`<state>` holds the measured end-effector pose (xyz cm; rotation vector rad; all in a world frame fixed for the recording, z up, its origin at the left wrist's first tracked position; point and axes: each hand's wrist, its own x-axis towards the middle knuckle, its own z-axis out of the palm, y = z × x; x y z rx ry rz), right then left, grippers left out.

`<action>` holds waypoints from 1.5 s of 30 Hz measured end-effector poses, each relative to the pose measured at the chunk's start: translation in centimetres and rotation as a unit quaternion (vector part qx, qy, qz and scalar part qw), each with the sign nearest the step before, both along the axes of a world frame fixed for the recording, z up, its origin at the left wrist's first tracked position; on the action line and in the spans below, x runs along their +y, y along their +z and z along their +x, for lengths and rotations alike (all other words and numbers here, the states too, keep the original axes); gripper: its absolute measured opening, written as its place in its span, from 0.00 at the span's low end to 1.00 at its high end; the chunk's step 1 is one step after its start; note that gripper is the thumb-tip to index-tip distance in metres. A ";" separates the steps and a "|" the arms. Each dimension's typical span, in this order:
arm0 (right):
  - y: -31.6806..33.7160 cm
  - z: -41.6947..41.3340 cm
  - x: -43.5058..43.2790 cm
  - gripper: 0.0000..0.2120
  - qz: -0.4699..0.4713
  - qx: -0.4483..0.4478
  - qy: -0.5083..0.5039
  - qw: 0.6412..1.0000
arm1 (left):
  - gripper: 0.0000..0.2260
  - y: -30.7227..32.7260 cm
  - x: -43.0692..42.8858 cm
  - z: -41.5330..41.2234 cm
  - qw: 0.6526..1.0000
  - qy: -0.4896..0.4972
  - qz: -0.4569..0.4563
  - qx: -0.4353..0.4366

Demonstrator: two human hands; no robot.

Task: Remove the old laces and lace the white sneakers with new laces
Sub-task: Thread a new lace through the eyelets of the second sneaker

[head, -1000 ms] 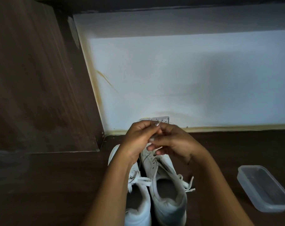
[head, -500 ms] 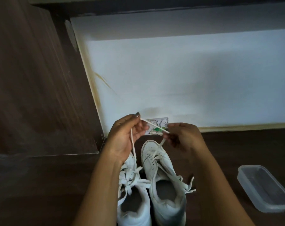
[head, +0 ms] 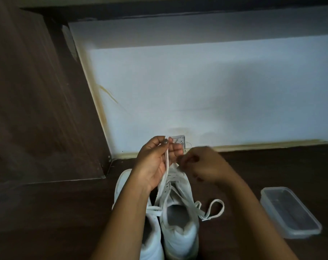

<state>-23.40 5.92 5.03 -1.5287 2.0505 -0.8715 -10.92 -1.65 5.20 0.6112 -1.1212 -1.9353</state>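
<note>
Right hand blurred, its grip unclear — left sneaker half hidden under forearm

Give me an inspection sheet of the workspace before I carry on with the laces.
Surface: dark wood top.
Job's things: left sneaker and right sneaker side by side; lace runs down from the left hand to them.
Clutter: clear container at right, apart.
Hands: left hand pinches lace; right hand blurred at toe, grip unclear.
Cables: nothing seen for sure; wall plate behind the hands.
Surroundings: white wall, wood panel left.
</note>
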 end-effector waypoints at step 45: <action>-5.4 1.0 -1.9 0.11 0.028 -0.143 -0.139 0.979 | 0.09 -4.0 -0.7 -0.3 0.685 -0.036 -0.379 -0.622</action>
